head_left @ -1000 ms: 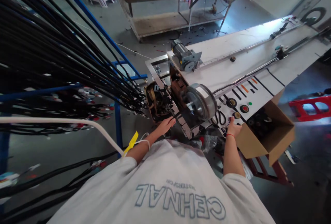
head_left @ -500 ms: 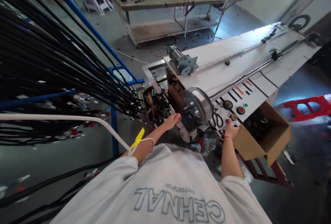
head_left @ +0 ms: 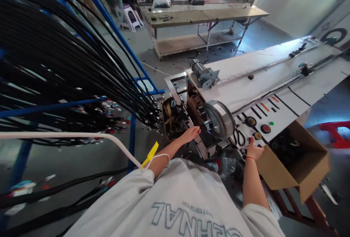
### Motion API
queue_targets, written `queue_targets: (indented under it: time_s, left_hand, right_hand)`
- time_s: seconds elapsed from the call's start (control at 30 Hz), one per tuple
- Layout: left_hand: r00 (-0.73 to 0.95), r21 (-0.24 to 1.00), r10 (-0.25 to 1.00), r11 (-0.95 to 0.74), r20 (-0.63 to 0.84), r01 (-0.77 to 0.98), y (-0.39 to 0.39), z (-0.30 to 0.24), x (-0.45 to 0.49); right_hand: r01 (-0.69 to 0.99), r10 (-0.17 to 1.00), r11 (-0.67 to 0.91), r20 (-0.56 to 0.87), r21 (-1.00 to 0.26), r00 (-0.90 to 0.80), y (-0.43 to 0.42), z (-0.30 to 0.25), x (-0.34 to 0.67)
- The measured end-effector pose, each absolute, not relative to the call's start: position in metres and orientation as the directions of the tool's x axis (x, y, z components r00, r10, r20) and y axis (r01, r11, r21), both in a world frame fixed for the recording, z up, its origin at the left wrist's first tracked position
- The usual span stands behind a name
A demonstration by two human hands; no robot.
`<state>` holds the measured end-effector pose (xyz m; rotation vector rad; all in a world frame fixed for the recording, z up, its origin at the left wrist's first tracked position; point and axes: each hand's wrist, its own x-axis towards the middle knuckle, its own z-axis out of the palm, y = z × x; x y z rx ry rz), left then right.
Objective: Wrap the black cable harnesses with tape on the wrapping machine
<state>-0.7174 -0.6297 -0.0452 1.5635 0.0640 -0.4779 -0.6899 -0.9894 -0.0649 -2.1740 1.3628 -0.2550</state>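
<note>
My left hand (head_left: pixel 191 133) rests with fingers stretched flat on the metal frame at the near end of a long white machine (head_left: pixel 262 73), beside a large round steel wheel (head_left: pixel 220 119). A white cord with a yellow tag (head_left: pixel 150 154) loops round my left forearm. My right hand (head_left: pixel 254 150) is curled closed at the machine's near corner, by black-handled scissors (head_left: pixel 238 137) and round buttons (head_left: pixel 264 128); what it grips is hidden. A red band circles that wrist.
A thick bundle of black cables (head_left: pixel 68 69) hangs from a blue rack (head_left: pixel 109 25) on the left. An open cardboard box (head_left: pixel 300 164) of dark parts sits at the right. A small motor (head_left: pixel 203 73) sits on the machine. A workbench (head_left: pixel 199 14) stands behind.
The view has tilted up and shifted, showing more of the room behind. Both hands stay at the same places on the machine's near end.
</note>
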Motion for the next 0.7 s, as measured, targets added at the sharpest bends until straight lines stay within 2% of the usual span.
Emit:
queue_targets:
  time_s: [0.13,0.23,0.3,0.37,0.5,0.7]
  left_hand:
    - [0.916,0.959,-0.294,-0.159,-0.274,0.235,-0.623,-0.058,-0.721]
    - [0.852,0.910,-0.395,-0.364,-0.343,0.198,-0.605,-0.075,-0.734]
    - [0.817,0.858,-0.410,-0.478,-0.405,0.186,-0.588,-0.086,-0.749]
    - [0.871,0.841,-0.320,-0.513,-0.373,0.171,-0.572,-0.095,-0.766]
    - [0.976,0.848,-0.119,-0.522,-0.183,0.095,-0.561,-0.093,-0.789]
    - [0.986,0.864,-0.085,-0.497,-0.143,0.083,-0.585,-0.063,-0.784]
  right_hand:
    - [-0.766,-0.877,-0.318,-0.133,-0.559,0.462,-0.991,-0.067,-0.690]
    - [-0.766,-0.868,-0.346,-0.123,-0.542,0.480,-0.993,-0.069,-0.690]
    - [-0.772,-0.867,-0.349,-0.130,-0.532,0.481,-0.994,-0.069,-0.689]
    - [-0.776,-0.865,-0.340,-0.146,-0.530,0.479,-0.994,-0.069,-0.690]
    - [-0.761,-0.863,-0.337,-0.142,-0.554,0.485,-0.991,-0.065,-0.691]
    - [-0.748,-0.861,-0.330,-0.140,-0.575,0.488,-0.990,-0.063,-0.691]
